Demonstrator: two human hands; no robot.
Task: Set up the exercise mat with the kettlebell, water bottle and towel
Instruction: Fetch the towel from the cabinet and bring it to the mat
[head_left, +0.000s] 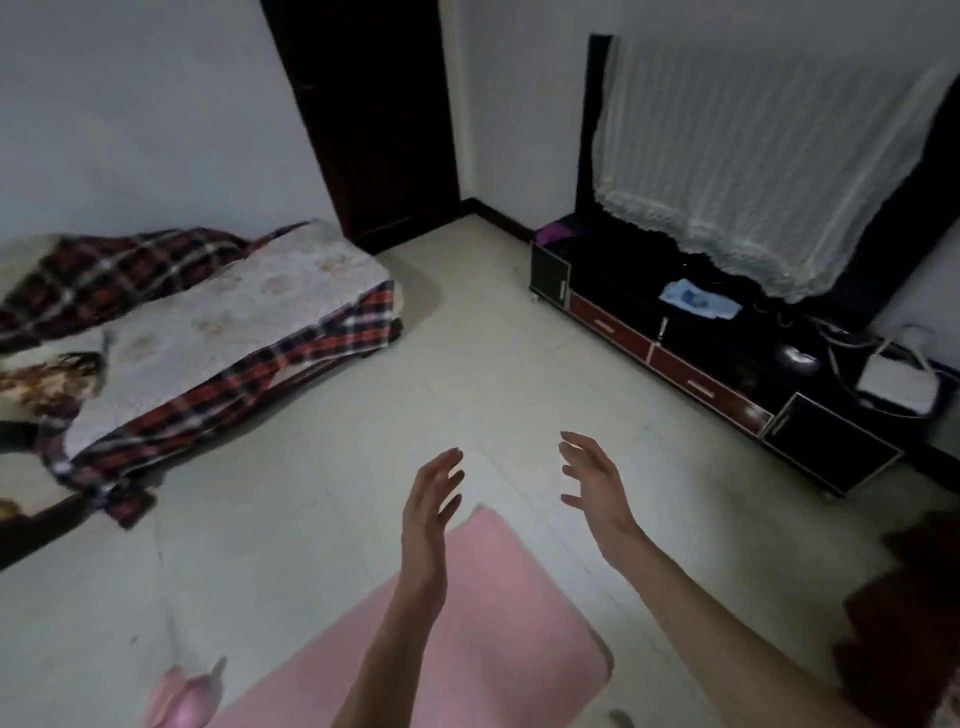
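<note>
Both hands are raised over the floor with nothing in them. The left hand (434, 499) has its fingers (451, 467) straight and a little spread, released. The right hand (592, 480) is also released, with its fingers (574, 451) spread and slightly bent, palm turned toward the left hand. The two hands are near each other but apart.

Under the forearms lies the pink exercise mat (498, 639), flat on the pale tiled floor (322, 519), with one rounded corner at the right side and its far corner just below the hands. The kettlebell, water bottle and towel cannot be made out with certainty in this view.

At the lower left edge there is a pink blurred object (182, 696); I cannot tell what it is. On the left stands a bed (218, 332) with a light quilt and a red plaid blanket (104, 275). On the right is a low black cabinet (727, 364) with red drawers, carrying a blue cloth (696, 304) and a white box with cables (901, 382). Above it hangs a white lace cover (769, 166). A dark door (374, 114) is in the corner. No writing or brand can be read anywhere.
</note>
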